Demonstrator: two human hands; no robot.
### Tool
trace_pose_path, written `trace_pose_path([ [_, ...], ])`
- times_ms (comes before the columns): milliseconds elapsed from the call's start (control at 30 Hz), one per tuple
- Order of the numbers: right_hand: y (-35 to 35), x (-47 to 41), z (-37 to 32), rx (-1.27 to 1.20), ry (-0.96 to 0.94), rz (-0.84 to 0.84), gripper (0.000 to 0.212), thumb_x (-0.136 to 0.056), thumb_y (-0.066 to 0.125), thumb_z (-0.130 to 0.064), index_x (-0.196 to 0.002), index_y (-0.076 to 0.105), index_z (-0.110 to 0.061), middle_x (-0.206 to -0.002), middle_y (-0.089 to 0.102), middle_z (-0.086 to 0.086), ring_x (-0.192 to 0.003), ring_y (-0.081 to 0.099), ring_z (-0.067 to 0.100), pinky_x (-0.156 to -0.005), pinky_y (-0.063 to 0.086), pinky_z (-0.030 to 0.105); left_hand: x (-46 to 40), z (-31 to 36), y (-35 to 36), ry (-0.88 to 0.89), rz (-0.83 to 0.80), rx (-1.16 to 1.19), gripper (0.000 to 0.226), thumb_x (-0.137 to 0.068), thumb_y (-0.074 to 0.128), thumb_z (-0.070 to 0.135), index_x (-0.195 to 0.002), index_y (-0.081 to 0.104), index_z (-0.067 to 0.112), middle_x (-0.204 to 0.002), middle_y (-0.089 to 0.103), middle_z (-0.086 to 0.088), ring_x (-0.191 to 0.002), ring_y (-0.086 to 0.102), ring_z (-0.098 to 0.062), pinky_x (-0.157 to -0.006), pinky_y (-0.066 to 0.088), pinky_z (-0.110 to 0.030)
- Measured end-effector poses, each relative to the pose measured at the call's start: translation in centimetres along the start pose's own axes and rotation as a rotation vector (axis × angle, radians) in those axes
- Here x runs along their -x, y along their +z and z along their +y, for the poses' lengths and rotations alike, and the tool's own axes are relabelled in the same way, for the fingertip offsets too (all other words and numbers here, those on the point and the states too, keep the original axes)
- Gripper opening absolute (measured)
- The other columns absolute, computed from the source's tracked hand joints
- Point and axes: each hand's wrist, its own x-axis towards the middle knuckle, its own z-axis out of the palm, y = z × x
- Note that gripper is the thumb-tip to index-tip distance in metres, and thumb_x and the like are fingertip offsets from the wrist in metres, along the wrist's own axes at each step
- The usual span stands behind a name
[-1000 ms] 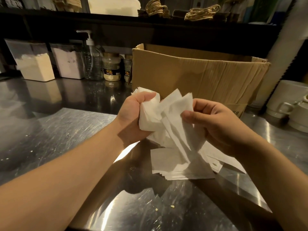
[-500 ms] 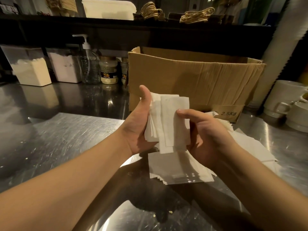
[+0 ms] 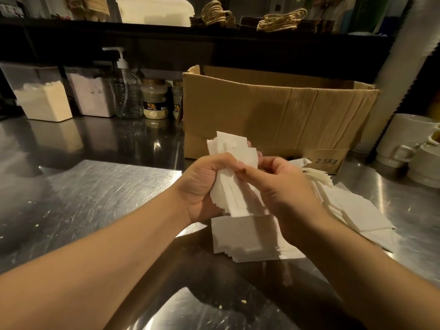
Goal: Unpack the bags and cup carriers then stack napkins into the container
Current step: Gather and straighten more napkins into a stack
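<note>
"2.5Kg" is printed on the cardboard box (image 3: 273, 110); jar labels unreadable

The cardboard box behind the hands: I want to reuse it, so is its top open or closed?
Open. The cardboard box shows its far inner wall above the front rim, with no flaps over the top.

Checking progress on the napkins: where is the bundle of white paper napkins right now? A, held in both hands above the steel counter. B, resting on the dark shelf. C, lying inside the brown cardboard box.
A: the left hand and right hand both grip the bundle of white paper napkins above the shiny steel counter.
</note>
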Motion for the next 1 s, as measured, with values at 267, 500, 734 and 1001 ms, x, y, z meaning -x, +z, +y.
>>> trace_pose_path([
  [267, -2.7, -1.2, -0.2, 0.573, -0.541, 0.041, 0.018, -0.091, 0.063, -0.05, -0.108, 0.063, -0.044, -0.106, 0.052, -0.025, -0.109, 0.043, 0.008, -0.094, 0.046, 0.039, 0.4, 0.5, -0.1, -0.101, -0.018, -0.07, 0.041, -0.075, 0.074, 0.028, -0.114, 0.068, 0.018, -0.091, 0.071, -0.011, -0.084, 0.073, -0.027, -0.073, 0.062, -0.045],
  [500, -2.9, -0.9, -0.8, 0.224, -0.442, -0.067, 0.002, -0.095, 0.064, -0.027, -0.093, 0.065, -0.028, -0.099, 0.063, -0.003, -0.081, 0.067, 0.014, -0.056, 0.056, 0.021, 0.4, 0.5, -0.6, -0.132, -0.16, -0.026, 0.058, -0.052, 0.1, 0.035, -0.105, 0.082, 0.016, -0.103, 0.075, -0.016, -0.097, 0.074, -0.034, -0.083, 0.062, -0.049],
  [734, -5.0, -1.4, -2.4, -0.034, -0.193, -0.306, 0.011, -0.08, 0.07, -0.024, -0.086, 0.075, -0.017, -0.087, 0.076, -0.002, -0.08, 0.071, 0.01, -0.07, 0.057, 0.019, 0.2, 0.4, -0.5, -0.104, -0.13, 0.007, 0.056, -0.082, 0.063, 0.056, -0.117, 0.077, 0.014, -0.118, 0.074, -0.012, -0.109, 0.071, -0.031, -0.095, 0.058, -0.049],
  [1001, -4.4, -1.1, -2.1, 0.123, -0.22, -0.324, 0.017, -0.074, 0.071, -0.027, -0.088, 0.076, -0.019, -0.086, 0.077, -0.008, -0.083, 0.073, 0.009, -0.068, 0.058, 0.019, 0.2, 0.6, -0.3, -0.14, -0.057, -0.015, 0.06, -0.082, 0.046, 0.059, -0.104, 0.082, 0.017, -0.109, 0.075, -0.012, -0.099, 0.074, -0.03, -0.088, 0.061, -0.047],
])
